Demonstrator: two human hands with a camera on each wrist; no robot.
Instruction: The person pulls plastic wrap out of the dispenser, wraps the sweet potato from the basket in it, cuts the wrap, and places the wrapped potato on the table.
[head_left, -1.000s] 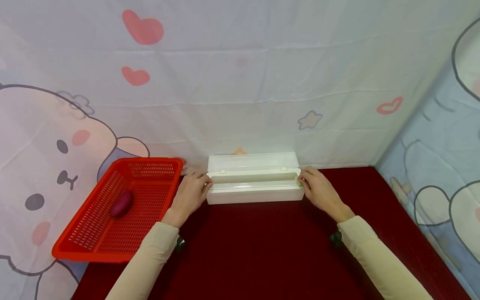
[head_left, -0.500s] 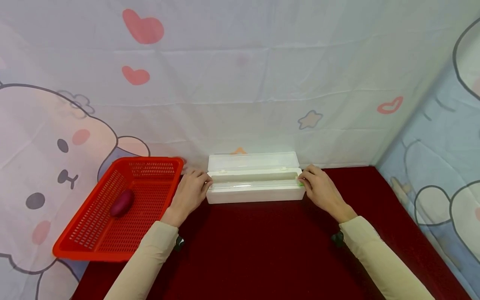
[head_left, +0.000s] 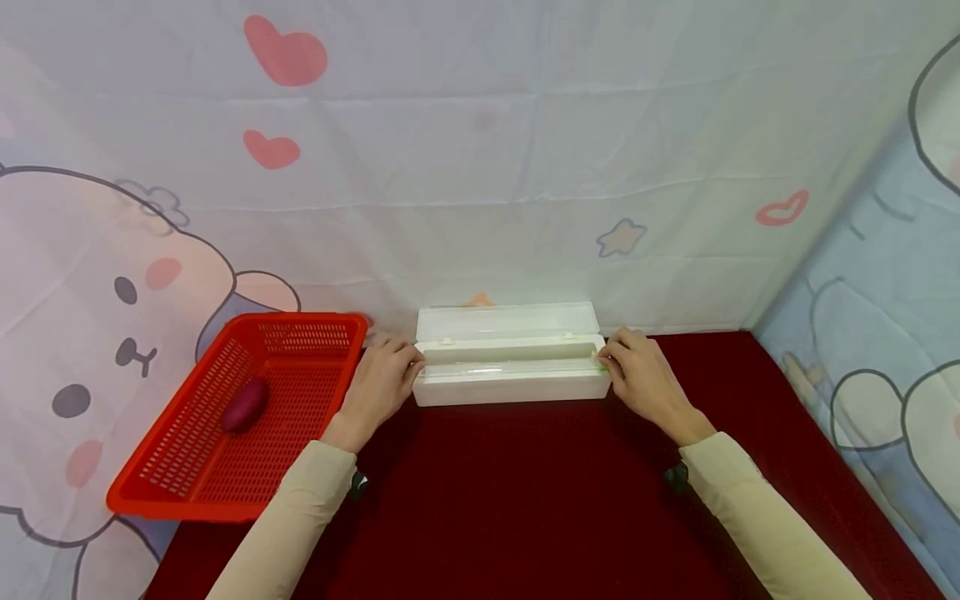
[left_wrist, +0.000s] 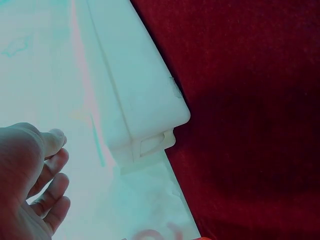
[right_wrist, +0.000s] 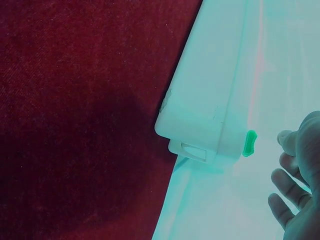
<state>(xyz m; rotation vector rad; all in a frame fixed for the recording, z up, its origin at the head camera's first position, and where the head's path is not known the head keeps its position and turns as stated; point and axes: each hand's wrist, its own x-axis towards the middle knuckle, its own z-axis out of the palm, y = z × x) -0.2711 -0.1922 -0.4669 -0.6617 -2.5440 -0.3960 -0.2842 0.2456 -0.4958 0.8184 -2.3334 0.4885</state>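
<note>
In the head view a long white box [head_left: 512, 389] stands at the back of the table with its clear hinged lid [head_left: 507, 320] raised. A clear plastic strip [head_left: 510, 367] lies lengthwise along the top front of the box, in front of a long hollow. My left hand [head_left: 378, 379] pinches at the strip's left end, thumb against finger. At the other end my right hand [head_left: 641, 379] does likewise, beside a small green tab [right_wrist: 250, 143]. What sits between the fingertips is too small and see-through to make out fully.
To the left, a red plastic basket [head_left: 352, 367] holds a purple oblong object [head_left: 245, 405], perhaps a sweet potato. A dark red cloth [head_left: 517, 500] covers the table. Right behind the box hangs a printed curtain [head_left: 480, 167], with another part of it along the right side.
Hardly anything differs. Both hands stay at the ends of the box, and the whole head view shifts very slightly.
</note>
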